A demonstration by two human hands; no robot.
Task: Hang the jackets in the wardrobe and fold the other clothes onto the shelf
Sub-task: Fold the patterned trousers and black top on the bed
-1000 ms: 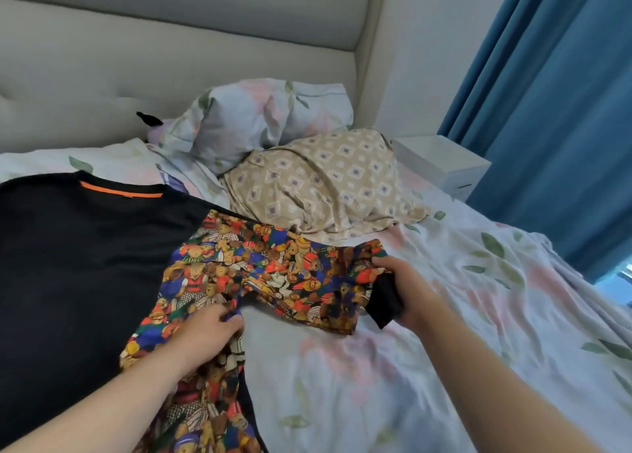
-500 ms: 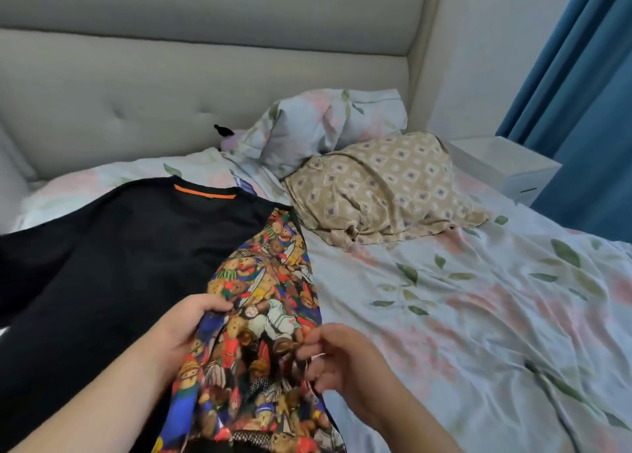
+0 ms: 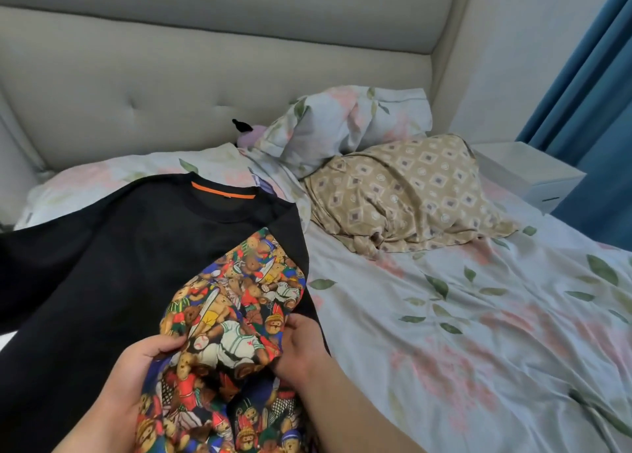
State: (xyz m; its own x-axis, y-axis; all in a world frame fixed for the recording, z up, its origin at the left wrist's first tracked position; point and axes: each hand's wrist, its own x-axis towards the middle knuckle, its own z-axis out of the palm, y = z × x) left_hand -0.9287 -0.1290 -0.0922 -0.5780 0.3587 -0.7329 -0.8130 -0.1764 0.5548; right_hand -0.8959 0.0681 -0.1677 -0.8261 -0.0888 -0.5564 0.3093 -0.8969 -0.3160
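Observation:
A black shirt (image 3: 102, 281) with an orange collar strip lies spread flat on the bed, left of centre. Its sleeve, a colourful teddy-bear print (image 3: 236, 302), is folded inward over the black body. My left hand (image 3: 136, 363) grips the left edge of the printed cloth, fingers curled over it. On the right edge of the same cloth, my right hand (image 3: 301, 346) holds the fabric. The lower part of the print bunches between my forearms.
The bed (image 3: 478, 350) has a floral sheet. A floral pillow (image 3: 342, 124) and a beige diamond-print pillow (image 3: 403, 192) lie near the grey padded headboard (image 3: 205, 76). A white nightstand (image 3: 526, 172) and blue curtain (image 3: 595, 93) stand at right.
The printed sleeve, stretched out to the right a second ago, has been folded inward over the black shirt. My right hand moved left with it, close to my left hand.

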